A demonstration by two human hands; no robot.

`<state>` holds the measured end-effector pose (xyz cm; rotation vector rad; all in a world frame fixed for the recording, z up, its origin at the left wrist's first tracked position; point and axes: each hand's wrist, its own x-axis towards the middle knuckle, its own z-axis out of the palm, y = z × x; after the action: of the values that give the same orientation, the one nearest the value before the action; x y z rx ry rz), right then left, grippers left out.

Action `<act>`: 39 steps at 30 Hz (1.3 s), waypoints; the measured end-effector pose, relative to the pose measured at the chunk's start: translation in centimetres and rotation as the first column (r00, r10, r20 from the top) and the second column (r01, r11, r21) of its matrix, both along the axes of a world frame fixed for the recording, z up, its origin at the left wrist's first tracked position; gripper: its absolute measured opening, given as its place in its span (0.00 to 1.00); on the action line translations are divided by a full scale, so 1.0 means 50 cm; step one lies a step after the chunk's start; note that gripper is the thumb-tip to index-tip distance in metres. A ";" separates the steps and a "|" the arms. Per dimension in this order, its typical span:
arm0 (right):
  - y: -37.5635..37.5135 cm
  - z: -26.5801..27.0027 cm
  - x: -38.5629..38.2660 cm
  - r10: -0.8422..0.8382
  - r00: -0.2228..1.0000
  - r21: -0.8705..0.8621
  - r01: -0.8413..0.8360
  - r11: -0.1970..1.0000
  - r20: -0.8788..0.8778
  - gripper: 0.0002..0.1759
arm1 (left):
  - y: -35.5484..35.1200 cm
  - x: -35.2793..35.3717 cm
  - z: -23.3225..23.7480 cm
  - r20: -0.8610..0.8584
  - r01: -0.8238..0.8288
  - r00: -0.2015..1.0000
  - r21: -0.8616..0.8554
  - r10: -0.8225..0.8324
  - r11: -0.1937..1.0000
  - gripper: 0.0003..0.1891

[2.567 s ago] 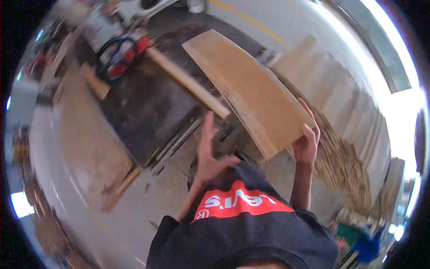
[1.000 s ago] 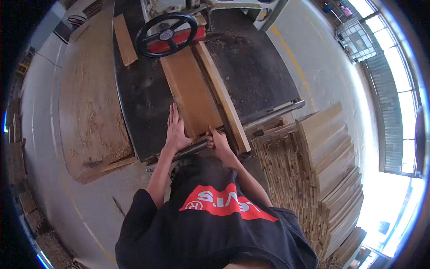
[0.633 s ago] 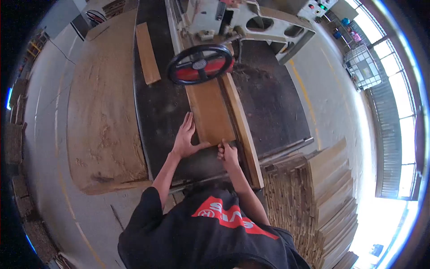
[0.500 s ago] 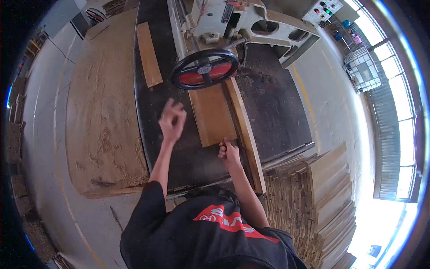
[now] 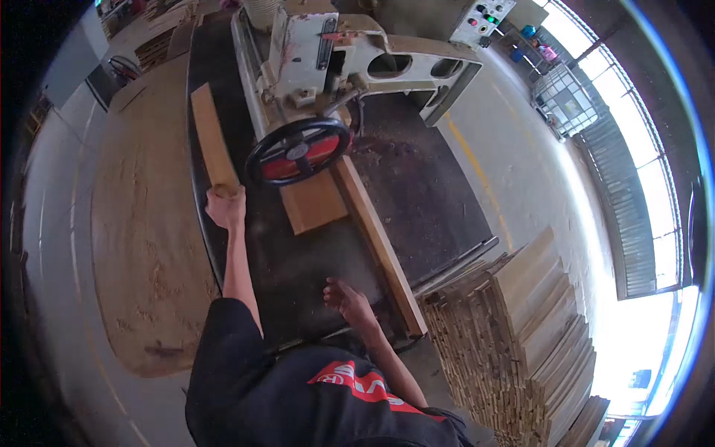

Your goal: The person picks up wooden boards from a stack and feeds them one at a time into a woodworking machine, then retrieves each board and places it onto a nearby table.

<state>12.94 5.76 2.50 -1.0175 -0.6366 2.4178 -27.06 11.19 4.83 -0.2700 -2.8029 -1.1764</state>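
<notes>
My left hand (image 5: 226, 207) is closed around the near end of a narrow wooden board (image 5: 208, 138), which lies along the left side of the dark machine table (image 5: 290, 276). Over the table's near part is my right hand (image 5: 348, 304), fingers loosely apart and holding nothing. Ahead of it, a wider wooden board (image 5: 316, 207) lies flat, its far end hidden beneath the machine's black handwheel (image 5: 298, 150). Along that board's right side runs a long wooden fence strip (image 5: 383, 249).
The machine's pale metal body (image 5: 357, 56) spans the table's far part. A control panel (image 5: 482, 21) with buttons stands beyond it. To the right rises a tall stack of boards (image 5: 514, 320). A sawdust-strewn wooden surface (image 5: 149, 246) adjoins the table's left edge.
My left hand has moved to the narrow board and taken hold of its near end. My right hand has left the wide board and drawn back. The wide board has slid farther under the handwheel.
</notes>
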 end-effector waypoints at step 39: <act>-0.117 0.083 0.451 -0.076 0.831 0.823 -0.556 -0.118 0.551 0.60 | -0.417 0.936 0.018 0.723 -0.376 0.207 0.681 -0.659 0.628 0.34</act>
<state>35.50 -0.10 6.63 -0.6170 -2.5186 0.9673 19.76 -9.64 5.75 0.5149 -2.3480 -3.5567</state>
